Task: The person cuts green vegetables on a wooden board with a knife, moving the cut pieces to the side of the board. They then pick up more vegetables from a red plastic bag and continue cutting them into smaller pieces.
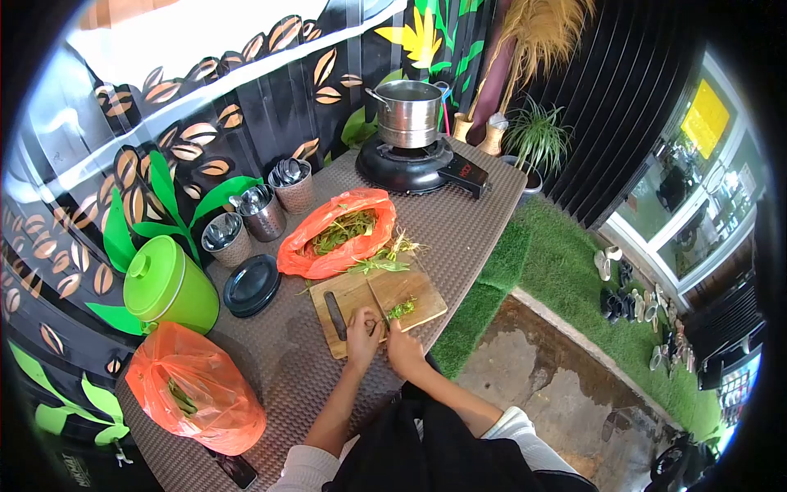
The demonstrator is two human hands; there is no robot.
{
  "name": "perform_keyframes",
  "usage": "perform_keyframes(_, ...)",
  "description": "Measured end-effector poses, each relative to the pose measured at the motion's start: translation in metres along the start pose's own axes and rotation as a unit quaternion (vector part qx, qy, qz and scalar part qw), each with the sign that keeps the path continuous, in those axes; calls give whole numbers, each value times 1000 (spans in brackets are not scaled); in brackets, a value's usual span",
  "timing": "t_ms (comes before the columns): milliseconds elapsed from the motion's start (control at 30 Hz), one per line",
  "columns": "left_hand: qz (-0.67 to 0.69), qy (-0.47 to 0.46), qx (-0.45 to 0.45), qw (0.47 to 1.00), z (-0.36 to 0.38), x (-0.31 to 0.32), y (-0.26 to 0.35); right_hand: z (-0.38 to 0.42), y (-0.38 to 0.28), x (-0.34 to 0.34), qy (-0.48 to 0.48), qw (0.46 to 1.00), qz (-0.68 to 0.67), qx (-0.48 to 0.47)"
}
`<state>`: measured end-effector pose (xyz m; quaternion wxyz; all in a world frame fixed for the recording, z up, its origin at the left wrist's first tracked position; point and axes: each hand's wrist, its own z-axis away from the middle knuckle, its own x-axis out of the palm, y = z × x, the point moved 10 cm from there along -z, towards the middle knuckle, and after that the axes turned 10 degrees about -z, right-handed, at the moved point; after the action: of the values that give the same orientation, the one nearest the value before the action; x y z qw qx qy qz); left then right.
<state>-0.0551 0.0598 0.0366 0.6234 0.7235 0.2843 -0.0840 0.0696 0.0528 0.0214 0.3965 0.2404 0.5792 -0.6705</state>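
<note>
My right hand (404,349) is wrapped round the handle of a knife (376,297), whose blade points away from me over a wooden cutting board (425,318). Close to the left side of the blade, my left hand (363,334) has its fingers curled together; whatever they hold, if anything, is too small to make out. Chopped green leaves (402,309) lie in a small heap to the right of the knife. Beyond the board, an orange plastic bag (295,254) stands open with leafy greens (344,233) inside, and loose stems (402,246) spill beside it.
A second orange bag (205,394) and a green lidded bucket (168,283) stand at left. Dark plates (252,285) and several metal cups of cutlery (264,215) line the wall. At the table's far end, a pot (410,115) sits on a black gas stove (402,170).
</note>
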Motion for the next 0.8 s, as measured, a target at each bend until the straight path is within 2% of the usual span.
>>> perform_keyframes(67,-21,-17,55,998,0,1,12,-8,-3,2,6,1000,-1,-17)
perform_keyframes(100,-22,-18,55,998,1,3,8,-11,-8,-1,12,999,-2,-34)
perform_keyframes(167,-105,26,107,988,4,2,12,-20,-10,-11,2,999,-16,-52)
perform_keyframes(300,-142,31,142,979,9,2,16,-14,-9,-18,12,995,-18,-97)
perform_keyframes(400,-127,27,154,980,9,0,24,4,-6,-7,21,998,0,-62)
perform_keyframes(633,-52,37,81,995,4,-1,0,-15,-12,-12,3,995,-17,-96)
perform_keyframes(800,67,26,-8,997,1,6,-27,6,-9,-4,16,998,-24,-50)
